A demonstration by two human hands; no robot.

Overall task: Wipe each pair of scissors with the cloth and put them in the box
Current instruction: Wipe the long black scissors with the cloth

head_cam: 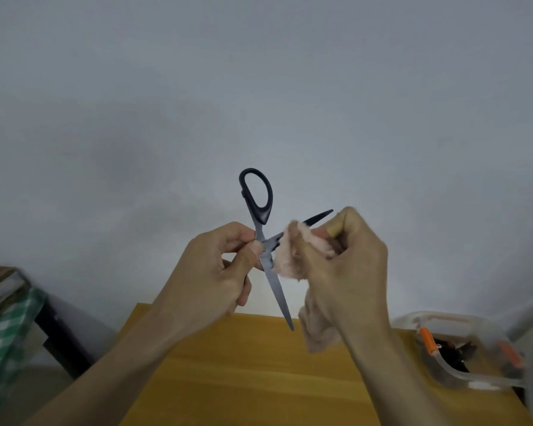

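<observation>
Fuzzy pink cloth (293, 259) around slim black-handled scissors (260, 229)

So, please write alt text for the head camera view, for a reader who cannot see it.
Two hands hold open black-handled scissors in the air above a wooden table: the left hand pinches them near the pivot while the right hand holds a pink cloth around one blade. A clear plastic box stands at the right.

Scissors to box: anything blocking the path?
Nothing visible does. The scissors are held open in the air by the left hand; the right hand wraps the cloth around one blade. The box sits lower right, lid off.
</observation>
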